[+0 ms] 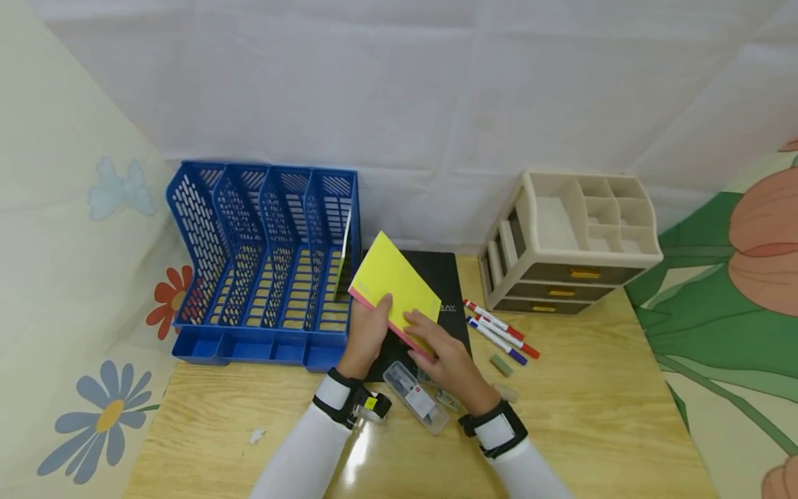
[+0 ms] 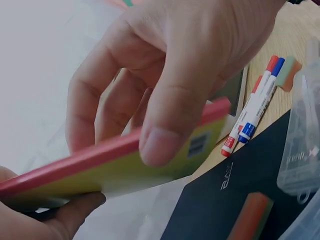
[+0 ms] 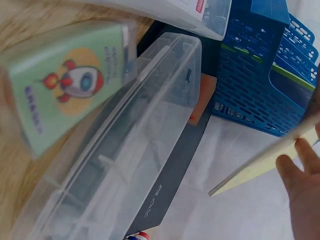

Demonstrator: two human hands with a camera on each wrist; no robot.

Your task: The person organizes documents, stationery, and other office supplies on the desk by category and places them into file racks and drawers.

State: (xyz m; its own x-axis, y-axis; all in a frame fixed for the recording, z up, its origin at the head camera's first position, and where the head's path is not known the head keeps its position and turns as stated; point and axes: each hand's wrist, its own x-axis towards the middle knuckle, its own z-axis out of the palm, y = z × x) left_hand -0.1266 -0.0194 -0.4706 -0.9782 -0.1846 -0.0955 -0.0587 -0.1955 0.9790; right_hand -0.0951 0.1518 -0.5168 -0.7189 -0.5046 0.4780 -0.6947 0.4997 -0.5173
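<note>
Both hands hold a yellow notebook (image 1: 399, 284) with a pink spine, tilted above a black flat item (image 1: 445, 277) in the head view. My left hand (image 1: 368, 333) grips it by the spine side, thumb on the yellow cover. My right hand (image 1: 445, 357) pinches the spine's near end, fingers on the cover and thumb beneath. In the left wrist view, a barcode (image 2: 199, 145) shows on the notebook's underside beside a thumb. Left of the hands stands a blue slotted file rack (image 1: 264, 256); a thin book (image 1: 343, 256) leans in its rightmost slot.
A clear plastic case (image 1: 414, 398) lies just below the hands. Red and blue markers (image 1: 501, 333) and a green eraser (image 1: 501, 365) are to the right. A cream drawer organizer (image 1: 567, 242) stands at the back right. A white scrap (image 1: 257, 436) lies front left.
</note>
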